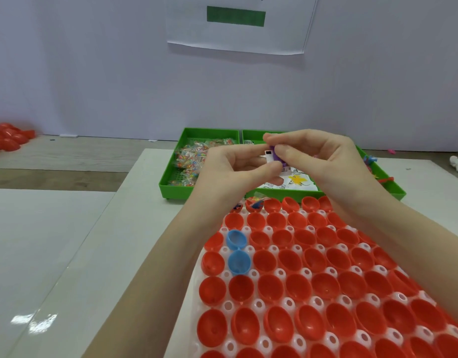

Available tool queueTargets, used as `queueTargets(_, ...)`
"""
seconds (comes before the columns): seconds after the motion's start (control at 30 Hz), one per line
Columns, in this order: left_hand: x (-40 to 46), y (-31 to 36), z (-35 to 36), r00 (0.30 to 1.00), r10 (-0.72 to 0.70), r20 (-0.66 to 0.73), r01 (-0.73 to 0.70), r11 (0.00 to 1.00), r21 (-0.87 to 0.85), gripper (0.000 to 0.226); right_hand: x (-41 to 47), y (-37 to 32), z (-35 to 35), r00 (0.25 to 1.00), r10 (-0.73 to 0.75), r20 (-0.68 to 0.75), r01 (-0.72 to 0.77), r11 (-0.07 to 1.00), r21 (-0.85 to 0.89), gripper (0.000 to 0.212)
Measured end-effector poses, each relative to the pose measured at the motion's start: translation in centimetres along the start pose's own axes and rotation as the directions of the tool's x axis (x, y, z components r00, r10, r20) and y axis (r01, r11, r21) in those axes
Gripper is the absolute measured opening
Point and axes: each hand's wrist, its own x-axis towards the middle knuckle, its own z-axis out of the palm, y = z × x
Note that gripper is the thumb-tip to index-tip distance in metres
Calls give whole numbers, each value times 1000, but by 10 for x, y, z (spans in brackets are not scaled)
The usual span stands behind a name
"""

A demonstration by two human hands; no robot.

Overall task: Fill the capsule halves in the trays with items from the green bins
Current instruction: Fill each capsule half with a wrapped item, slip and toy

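I'm mid-fill: both hands up over the green bins [171,188]; right hand [323,161] and left hand [230,164] together pinch a small purple item [277,155] with a white tag, fingers curled round it; looks like I'm folding or prepping it; next move calls for lowering it into an empty red capsule half [275,219] near the tray's far edge; two far-row halves look already filled; white tray [259,304] sits on a pale table [68,254]; one blue capsule [237,251] lies open among the reds; loose red halves [8,138] far left; paper sign [238,21] on the white wall
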Motion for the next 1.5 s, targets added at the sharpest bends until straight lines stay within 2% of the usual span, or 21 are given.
queueTargets(0.13,1,-6,7,992,123,-42,-110,966,236,33,3,1,-5,997,75,-2,-75,997,-18,19)
queueTargets(0.27,5,-16,8,982,186,-40,-154,901,406,55,11,2,-14,980,163,110,-126,951,-282,28)
queueTargets(0.37,8,-26,10,983,165,-74,-119,898,424,60,17,4,-15,961,193,199,-96,905,-415,20)
queueTargets(0.47,15,-36,13,987,58,-147,1,929,371,46,23,19,-15,979,162,124,-66,827,-558,10)
queueTargets(0.53,21,-41,12,986,23,-166,52,897,438,29,26,33,-13,983,169,66,-96,797,-596,8)
queueTargets(0.6,26,-45,8,990,16,-143,63,843,534,26,27,48,-12,985,174,-9,-144,784,-603,10)
queueTargets(0.67,29,-48,2,997,16,-71,34,765,643,34,27,59,-13,981,181,-66,-182,758,-627,12)
queueTargets(0.83,33,-57,2,989,-75,130,-74,510,857,62,23,70,-15,975,220,-13,-179,753,-633,8)
queueTargets(0.9,35,-63,7,980,-103,169,-107,444,889,64,21,72,-14,975,221,19,-156,743,-651,9)
queueTargets(1.07,39,-72,11,975,-132,181,-123,359,925,58,19,71,-6,969,212,128,-61,705,-707,11)
queueTargets(1.17,40,-73,12,976,-119,182,-127,365,922,56,20,65,-3,964,200,176,2,657,-754,18)
queueTargets(1.23,40,-74,13,979,-110,172,-116,391,913,54,20,63,-3,967,170,191,60,576,-815,21)
queueTargets(1.33,39,-75,13,982,-85,168,-122,391,912,45,19,62,2,965,133,228,167,361,-917,20)
queueTargets(1.37,38,-75,13,982,-80,169,-126,383,915,42,20,62,3,963,140,229,168,348,-922,19)
queueTargets(1.5,37,-72,13,979,-94,179,-138,336,932,41,32,54,1,929,309,206,22,508,-861,13)
